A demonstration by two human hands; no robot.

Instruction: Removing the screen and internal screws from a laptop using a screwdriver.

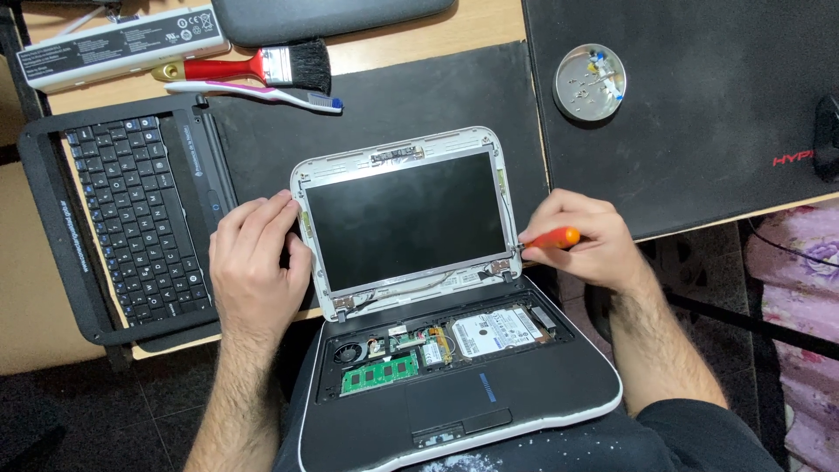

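Far left of the left hand (253,262), a loose keyboard (135,223) in its black frame lies on the counter (411,39), just beside the hand's little-finger side. Beyond that hand, toward the counter's far edge, sit a white battery (114,44), a red-handled brush (253,65) and a toothbrush (253,94), the three lying close together.

The left hand rests palm down, fingers loosely curled, its fingertips touching the left edge of the screen (404,218). It steadies the white bezel rather than closing around anything.

Between the two hands stands the laptop (454,350), opened up, its base resting on the person's lap at the counter's near edge. The screen leans back onto a black mat (384,105). Below the hands, nearer the person, the base has its keyboard bay uncovered: a fan, a green memory stick (378,373) and a silver drive (496,330) show side by side, with the touchpad below them.

The right hand (585,240) is closed in a fist-like grip around an orange screwdriver (549,238), whose tip points left at the screen's right edge, just above the right hinge. Whether the tip touches a screw is too small to tell.

Beyond the right hand, on a second black mat (699,105), sits a round metal dish (590,81) holding small screws, well apart from the hand.
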